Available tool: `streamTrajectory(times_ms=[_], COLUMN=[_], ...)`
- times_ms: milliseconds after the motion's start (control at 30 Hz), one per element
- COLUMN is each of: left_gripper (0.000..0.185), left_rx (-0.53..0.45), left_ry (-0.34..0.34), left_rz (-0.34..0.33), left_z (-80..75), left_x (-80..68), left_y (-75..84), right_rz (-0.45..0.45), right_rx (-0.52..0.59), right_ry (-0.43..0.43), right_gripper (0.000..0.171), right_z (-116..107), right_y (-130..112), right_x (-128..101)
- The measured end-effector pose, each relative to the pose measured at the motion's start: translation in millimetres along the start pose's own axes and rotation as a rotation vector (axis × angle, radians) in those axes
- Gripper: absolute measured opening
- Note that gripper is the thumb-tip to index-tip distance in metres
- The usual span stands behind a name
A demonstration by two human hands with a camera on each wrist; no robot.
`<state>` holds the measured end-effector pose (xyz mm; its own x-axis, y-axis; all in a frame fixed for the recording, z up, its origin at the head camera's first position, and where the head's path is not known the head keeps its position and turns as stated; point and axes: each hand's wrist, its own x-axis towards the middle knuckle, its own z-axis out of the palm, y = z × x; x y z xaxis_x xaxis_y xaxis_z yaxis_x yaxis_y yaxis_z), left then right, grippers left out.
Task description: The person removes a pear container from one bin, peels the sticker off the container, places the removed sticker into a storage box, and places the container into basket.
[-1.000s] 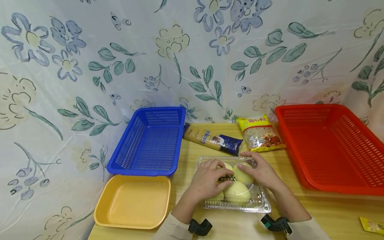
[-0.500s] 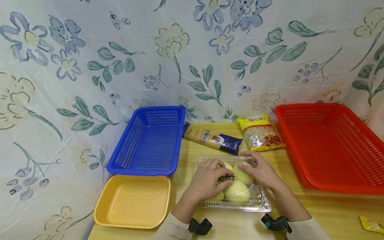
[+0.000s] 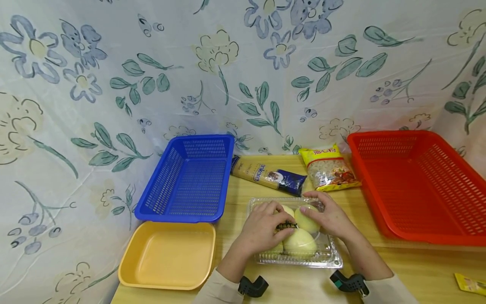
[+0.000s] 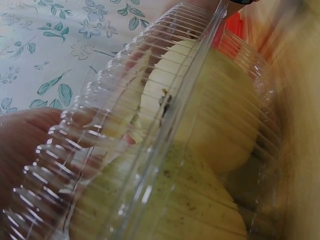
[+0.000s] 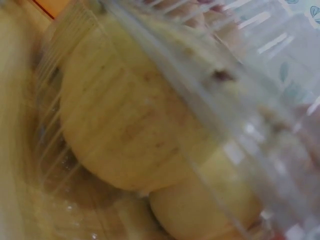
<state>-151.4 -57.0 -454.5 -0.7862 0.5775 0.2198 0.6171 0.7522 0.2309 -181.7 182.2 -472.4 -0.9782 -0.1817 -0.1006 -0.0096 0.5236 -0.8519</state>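
A clear plastic clamshell box lies closed on the table in front of me, with several round, pale yellow-green pears inside. A dark label shows on its lid. My left hand rests on the lid's left part, fingers bent loosely and thumb beside the label. The right hand lies on the far right part, thumb on the lid above a pear and fingers toward the far edge. In the left wrist view, speckled pears show through the ribbed wall; the right wrist view is blurred, with a large pear near.
A blue basket and an orange-yellow tub stand at left. A red basket is at right. Behind the box lie a pasta packet and a yellow-topped food bag. A small yellow packet lies bottom right.
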Motion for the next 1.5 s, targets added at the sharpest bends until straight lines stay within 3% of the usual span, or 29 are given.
streamTrajectory(times_ms=[267,700,967,1200,1500], left_gripper=[0.023,0.021,0.019,0.028,0.018], left_rx=[0.018,0.002,-0.004,-0.004,-0.048], left_ry=[-0.009,-0.037,-0.025,-0.002,-0.002], left_rz=[0.032,0.016,0.027,0.044,0.001], left_z=[-0.2,-0.4,-0.1,0.0,0.3], left_x=[0.6,0.6,0.4,0.7,0.7], left_y=[0.2,0.6,-0.2,-1.0,-1.0], right_rz=[0.012,0.016,0.021,0.017,-0.004], right_rx=[0.019,0.023,0.019,0.006,0.008], right_ry=[-0.009,-0.016,-0.021,-0.014,-0.002], right_gripper=[0.062,0.064,0.064,0.064,0.061], right_z=[0.6,0.7,1.1,0.6,0.1], right_y=[-0.8,-2.3,-1.3,-2.7,-2.3], right_x=[-1.2,-1.9,-1.7,-2.0,-1.9])
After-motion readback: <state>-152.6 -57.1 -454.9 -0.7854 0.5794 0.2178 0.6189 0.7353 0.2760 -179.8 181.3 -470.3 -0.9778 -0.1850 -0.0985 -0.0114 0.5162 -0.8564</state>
